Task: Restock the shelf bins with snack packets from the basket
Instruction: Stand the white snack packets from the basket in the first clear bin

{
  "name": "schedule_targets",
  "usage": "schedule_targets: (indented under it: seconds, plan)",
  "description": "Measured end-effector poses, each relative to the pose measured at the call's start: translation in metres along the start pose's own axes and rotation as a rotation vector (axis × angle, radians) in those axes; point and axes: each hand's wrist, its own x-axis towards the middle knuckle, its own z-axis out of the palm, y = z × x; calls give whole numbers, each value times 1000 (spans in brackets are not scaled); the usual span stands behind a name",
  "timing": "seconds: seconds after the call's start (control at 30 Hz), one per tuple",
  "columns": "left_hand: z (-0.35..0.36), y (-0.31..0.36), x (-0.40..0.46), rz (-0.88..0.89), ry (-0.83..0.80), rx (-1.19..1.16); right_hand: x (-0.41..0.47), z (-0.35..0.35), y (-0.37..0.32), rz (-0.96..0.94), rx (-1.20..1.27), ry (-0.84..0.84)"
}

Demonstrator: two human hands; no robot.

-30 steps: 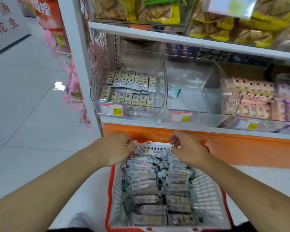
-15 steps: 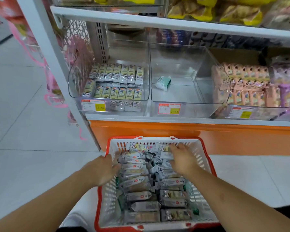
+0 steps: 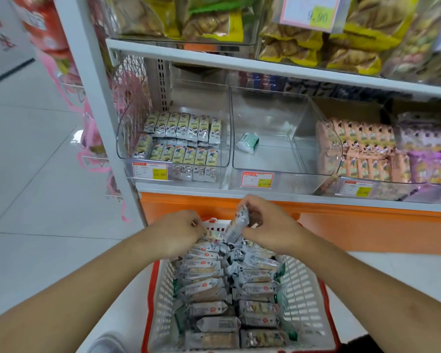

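Fingertips of the left hand (image 3: 178, 231) are hiding among basket (image 3: 306, 296) packets (image 3: 206, 289), its grip unclear. The right hand (image 3: 267, 225) is pinching one packet (image 3: 236, 225) above the basket's far rim.

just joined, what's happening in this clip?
A person is restocking a store shelf from a white basket with a red rim, packed with silver snack packets. The right hand grips one lifted packet above the basket's far end. The left hand is down among the packets there, fingers curled; what it holds is unclear. The clear middle bin on the shelf above holds just one green-and-white packet, while the left bin holds two rows.
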Motion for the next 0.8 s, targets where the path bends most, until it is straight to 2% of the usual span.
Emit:
schedule_targets:
  seconds: [0.07, 0.17, 0.2, 0.27, 0.4, 0.5, 0.67, 0.8]
  plan:
    - [-8, 13, -12, -4, 0, -313, -17, -11, -27, -79, 74, 28]
    - [-21, 31, -32, -73, -96, -962, -37, -13, -51, -135, 142, 132]
    - [-23, 35, -37, -62, -104, -1099, -42, -10, -58, -147, 169, 159]
    - [-25, 39, -41, -26, -25, -1224, -46, 0, -69, -180, 165, 200]
    - [-31, 36, -42, -12, 166, -1240, -43, 13, -81, -209, 71, 124]
    - [-43, 33, -40, 17, 251, -1171, -43, 10, -83, -160, 119, 51]
    - [-53, 31, -38, 49, 201, -922, -38, 5, -85, -189, 66, 80]
    - [-53, 32, -36, 30, 219, -821, -31, 7, -86, -307, -61, 52]
